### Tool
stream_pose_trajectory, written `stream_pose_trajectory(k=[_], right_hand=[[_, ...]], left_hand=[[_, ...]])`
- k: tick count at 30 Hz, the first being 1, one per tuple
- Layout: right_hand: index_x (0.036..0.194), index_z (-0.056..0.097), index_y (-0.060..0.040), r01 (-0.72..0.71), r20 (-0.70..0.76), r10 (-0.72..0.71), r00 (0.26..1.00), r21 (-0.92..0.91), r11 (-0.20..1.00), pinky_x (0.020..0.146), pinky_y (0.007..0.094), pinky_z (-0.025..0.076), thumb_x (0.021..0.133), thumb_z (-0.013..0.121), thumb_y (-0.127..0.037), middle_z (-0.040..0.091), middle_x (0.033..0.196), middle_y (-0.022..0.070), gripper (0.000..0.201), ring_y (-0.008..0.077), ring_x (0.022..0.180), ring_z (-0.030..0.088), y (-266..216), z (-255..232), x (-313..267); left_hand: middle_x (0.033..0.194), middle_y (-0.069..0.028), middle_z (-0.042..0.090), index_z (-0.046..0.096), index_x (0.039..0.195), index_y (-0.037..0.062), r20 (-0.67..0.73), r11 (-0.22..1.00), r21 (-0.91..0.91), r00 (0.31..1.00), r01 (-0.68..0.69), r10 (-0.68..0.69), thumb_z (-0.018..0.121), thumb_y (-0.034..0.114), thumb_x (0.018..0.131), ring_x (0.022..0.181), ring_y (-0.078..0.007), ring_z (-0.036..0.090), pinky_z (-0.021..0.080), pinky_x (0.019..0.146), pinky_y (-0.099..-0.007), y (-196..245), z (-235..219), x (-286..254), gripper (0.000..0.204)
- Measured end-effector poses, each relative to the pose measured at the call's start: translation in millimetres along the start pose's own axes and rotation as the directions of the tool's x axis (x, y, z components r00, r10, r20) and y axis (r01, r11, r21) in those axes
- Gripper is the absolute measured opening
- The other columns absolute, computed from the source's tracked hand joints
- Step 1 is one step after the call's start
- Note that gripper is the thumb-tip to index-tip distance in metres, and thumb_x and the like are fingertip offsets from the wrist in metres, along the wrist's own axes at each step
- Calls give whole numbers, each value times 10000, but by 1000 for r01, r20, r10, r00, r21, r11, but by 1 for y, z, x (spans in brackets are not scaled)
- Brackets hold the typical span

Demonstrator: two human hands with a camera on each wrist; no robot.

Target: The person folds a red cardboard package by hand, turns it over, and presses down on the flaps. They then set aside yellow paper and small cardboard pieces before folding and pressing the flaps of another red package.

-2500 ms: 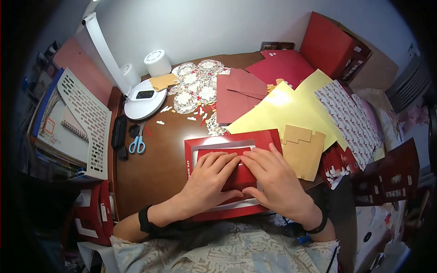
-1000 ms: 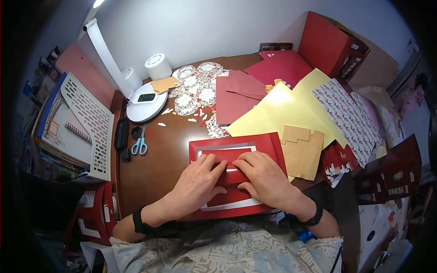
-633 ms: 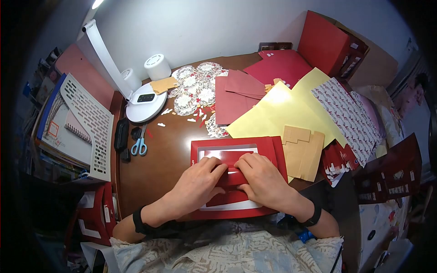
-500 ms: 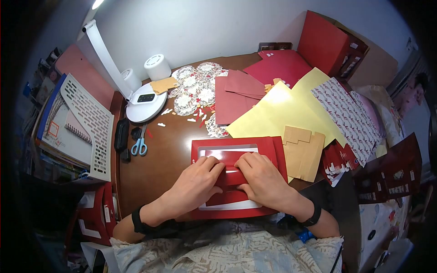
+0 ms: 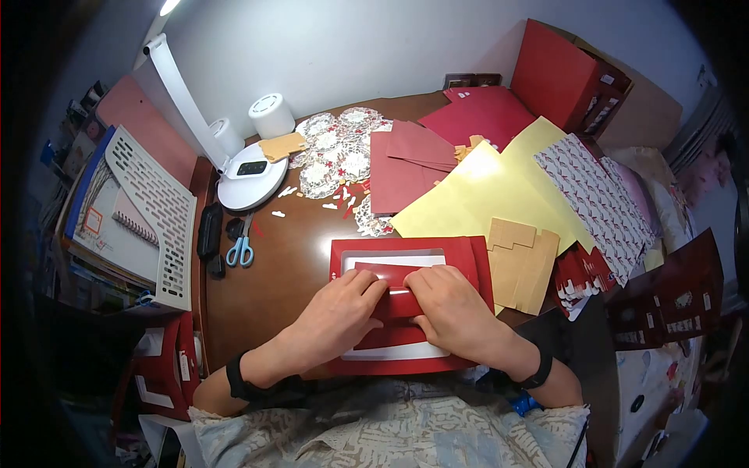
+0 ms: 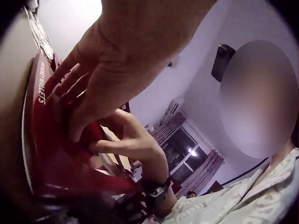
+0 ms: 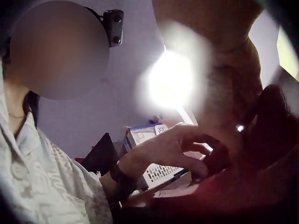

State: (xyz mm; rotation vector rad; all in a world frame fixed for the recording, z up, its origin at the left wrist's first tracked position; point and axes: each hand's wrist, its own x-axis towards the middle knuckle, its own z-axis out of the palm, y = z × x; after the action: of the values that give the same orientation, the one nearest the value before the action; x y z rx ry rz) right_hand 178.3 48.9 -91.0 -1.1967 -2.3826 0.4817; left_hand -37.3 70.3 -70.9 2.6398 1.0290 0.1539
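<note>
A shallow red box [image 5: 406,365] with a white-edged opening lies at the desk's front; its side reads "MONEY WALLETS" in the left wrist view. Over the opening is a glossy red card piece [image 5: 402,304], bent along a crease across its middle. My left hand [image 5: 337,312] pinches the card's left part between curled fingers and thumb. On its right part, my right hand [image 5: 451,310] does the same, fingers over the far side and thumb nearer me. The fingers hide the card's side ends. Both hands face each other closely in the left wrist view.
Light blue scissors [image 5: 239,251] lie left, beside a black case [image 5: 210,232]. Behind are a white lamp [image 5: 251,186], lace doilies [image 5: 335,160] and small paper scraps. Yellow sheets [image 5: 468,195], a tan cardboard piece [image 5: 519,269] and patterned paper [image 5: 597,203] cover the right side.
Both hands have drawn their fingers in from lying flatter on the card to pinching it at its crease. The box has shifted slightly right.
</note>
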Motion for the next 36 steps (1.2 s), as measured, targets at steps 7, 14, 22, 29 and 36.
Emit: stream_pose_trajectory(k=[7, 14, 22, 29, 36], right_hand=[[1011, 543, 36, 30, -62, -32, 998, -39, 999, 838, 408, 444, 666, 705, 2, 577, 904, 168, 383, 325, 909, 577, -3, 3, -1], [1042, 539, 44, 41, -38, -44, 998, -61, 997, 875, 423, 435, 710, 656, -40, 568, 944, 185, 362, 336, 935, 563, -6, 1, -3], [1123, 544, 60, -11, 92, 19, 996, -84, 996, 910, 428, 432, 717, 652, -68, 571, 1001, 191, 439, 341, 983, 558, -5, -1, -4], [1067, 549, 41, -6, 73, 10, 997, -52, 999, 890, 431, 432, 713, 640, -45, 580, 954, 184, 375, 344, 950, 568, -3, 0, -3], [927, 520, 4, 9, -11, -10, 1000, -95, 995, 816, 425, 441, 677, 622, -7, 573, 854, 159, 269, 333, 862, 579, -3, 11, 0]], left_hand=[[1111, -146, 556, 531, 1218, -15, 26, 998, -17, 998, -53, 53, 777, 137, 720, 1040, -325, 559, 469, 919, -408, -4, -7, 1, 576], [1062, -145, 565, 528, 1211, -21, 57, 999, -14, 997, -45, 46, 763, 117, 725, 1021, -323, 567, 472, 897, -406, -2, -6, 1, 557], [1027, -156, 590, 559, 1144, -31, 1, 997, 14, 997, -82, 82, 752, 115, 724, 995, -327, 582, 479, 889, -408, -3, -3, 2, 485], [1006, -156, 598, 561, 1115, -20, 39, 997, 26, 997, -70, 69, 738, 90, 717, 983, -335, 592, 486, 880, -413, -4, -1, 5, 449], [931, -163, 600, 529, 959, -24, -39, 992, -18, 991, -125, 124, 685, 23, 679, 908, -332, 604, 504, 818, -422, -8, 5, 10, 323]])
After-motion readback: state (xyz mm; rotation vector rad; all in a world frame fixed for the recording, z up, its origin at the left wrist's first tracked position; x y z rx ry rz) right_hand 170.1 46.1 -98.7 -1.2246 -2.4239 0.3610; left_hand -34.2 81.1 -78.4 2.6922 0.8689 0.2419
